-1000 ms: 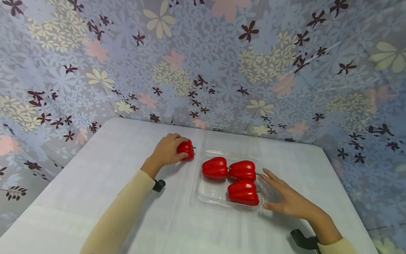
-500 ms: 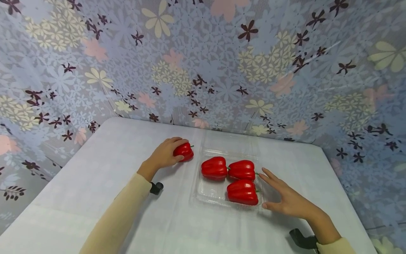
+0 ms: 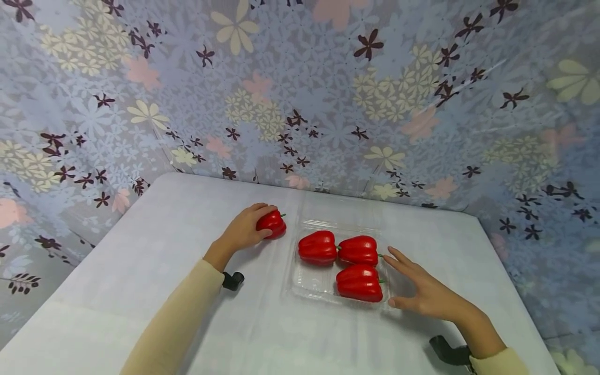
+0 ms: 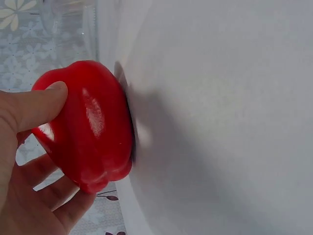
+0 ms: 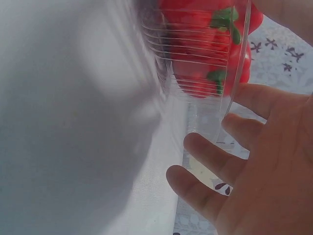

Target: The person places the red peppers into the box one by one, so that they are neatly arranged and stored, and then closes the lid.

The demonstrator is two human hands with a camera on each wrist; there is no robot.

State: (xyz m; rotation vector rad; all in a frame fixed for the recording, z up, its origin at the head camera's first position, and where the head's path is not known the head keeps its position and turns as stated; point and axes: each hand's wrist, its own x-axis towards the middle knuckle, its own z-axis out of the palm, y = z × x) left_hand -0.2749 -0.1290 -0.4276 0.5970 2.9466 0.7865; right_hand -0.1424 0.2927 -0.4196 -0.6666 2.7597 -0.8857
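Observation:
My left hand point(image 3: 244, 227) grips a red bell pepper point(image 3: 273, 225) left of the clear plastic container point(image 3: 307, 291). In the left wrist view the thumb presses one side of that bell pepper point(image 4: 93, 127), with the other fingers curled behind it; its underside is at the table. Three more red peppers lie in the container: one at the left point(image 3: 317, 248), one at the back right point(image 3: 358, 251) and one at the front right point(image 3: 359, 283). Beside the container's right wall, my right hand point(image 3: 424, 292) is spread with nothing in its grasp. Its fingers are near the ribbed wall point(image 5: 195, 44).
The container's transparent lid point(image 3: 339, 211) lies folded back toward the wall. A white-covered table point(image 3: 140, 250) carries everything, and a flower-patterned wall covering point(image 3: 300, 94) rises behind its far edge. Dark wrist mounts point(image 3: 450, 351) stick out from both wrists.
My left hand has shifted slightly left and toward me, with the pepper tilting so its stem points more upward. The right hand and the peppers in the container stay put.

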